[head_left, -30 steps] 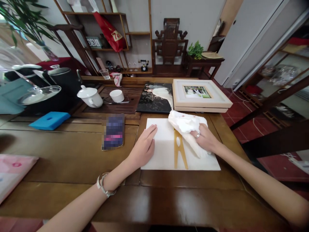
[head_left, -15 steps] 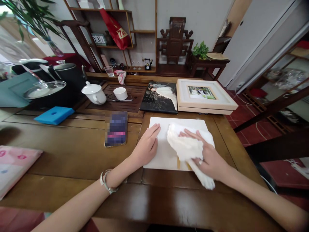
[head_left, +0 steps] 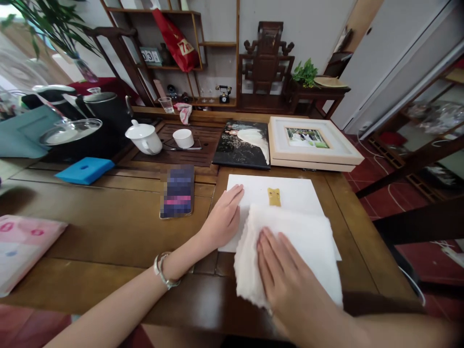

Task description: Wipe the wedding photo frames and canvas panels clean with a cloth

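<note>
My left hand [head_left: 225, 217] lies with its fingers stretched out on the left edge of a white sheet or board [head_left: 250, 186]. My right hand [head_left: 286, 275] presses flat, fingers extended, on a white cloth [head_left: 304, 232] that looks soft and rough-edged; its thumb is hidden. The cloth is spread over the near right part of the white board and reaches past its near edge onto the wood. Above the cloth, a small ochre piece [head_left: 274, 197] with two dark spots shows on the board. Anything under the cloth is hidden.
Behind the board are a dark photo panel [head_left: 241, 145] and a pale framed picture [head_left: 311, 145]. To the left are a phone [head_left: 177, 191], a blue block [head_left: 85, 170], a lidded white cup [head_left: 144, 137] and a pink-and-white packet [head_left: 29, 251].
My right hand has come nearer to me, and the cloth, bunched before, is now spread flatter. The top of the ochre piece has come into sight. My left hand has stayed on the board.
</note>
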The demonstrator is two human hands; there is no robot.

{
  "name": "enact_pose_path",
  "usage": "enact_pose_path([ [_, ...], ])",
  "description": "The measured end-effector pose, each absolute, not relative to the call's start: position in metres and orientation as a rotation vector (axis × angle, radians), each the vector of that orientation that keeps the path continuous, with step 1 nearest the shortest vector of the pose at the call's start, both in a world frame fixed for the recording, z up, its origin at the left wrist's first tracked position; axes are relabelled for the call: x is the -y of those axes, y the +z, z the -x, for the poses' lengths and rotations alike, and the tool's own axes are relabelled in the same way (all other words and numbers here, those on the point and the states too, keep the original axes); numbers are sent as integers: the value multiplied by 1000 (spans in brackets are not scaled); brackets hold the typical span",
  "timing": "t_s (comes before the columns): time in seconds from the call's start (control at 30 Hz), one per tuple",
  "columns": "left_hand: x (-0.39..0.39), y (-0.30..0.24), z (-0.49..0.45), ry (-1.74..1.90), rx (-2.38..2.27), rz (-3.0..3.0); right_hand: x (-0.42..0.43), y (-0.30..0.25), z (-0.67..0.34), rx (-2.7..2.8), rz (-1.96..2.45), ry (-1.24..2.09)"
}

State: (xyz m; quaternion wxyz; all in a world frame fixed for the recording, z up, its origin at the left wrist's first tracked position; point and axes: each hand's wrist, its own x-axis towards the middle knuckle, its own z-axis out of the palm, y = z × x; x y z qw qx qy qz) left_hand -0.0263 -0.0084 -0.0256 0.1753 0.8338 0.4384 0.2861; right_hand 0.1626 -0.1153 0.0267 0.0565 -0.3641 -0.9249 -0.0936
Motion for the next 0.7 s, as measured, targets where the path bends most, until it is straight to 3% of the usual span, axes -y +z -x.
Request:
enact_pose_path([
  [0.23, 9, -21, 27, 768, -1243, -2334, 71, 33, -141, 2767, 1401, -486],
  [0.37, 9, -23, 28, 787, -1232, -2339, 88, 28, -131, 2789, 1348, -575],
  [0.53, 8, -24, 26, 750, -1257, -2346, 110, 36, -152, 2841, 1078, -159],
  [0.7, 7, -23, 25, 716, -1252, -2343, 47, 49, -182, 2699, 1325, 196],
])
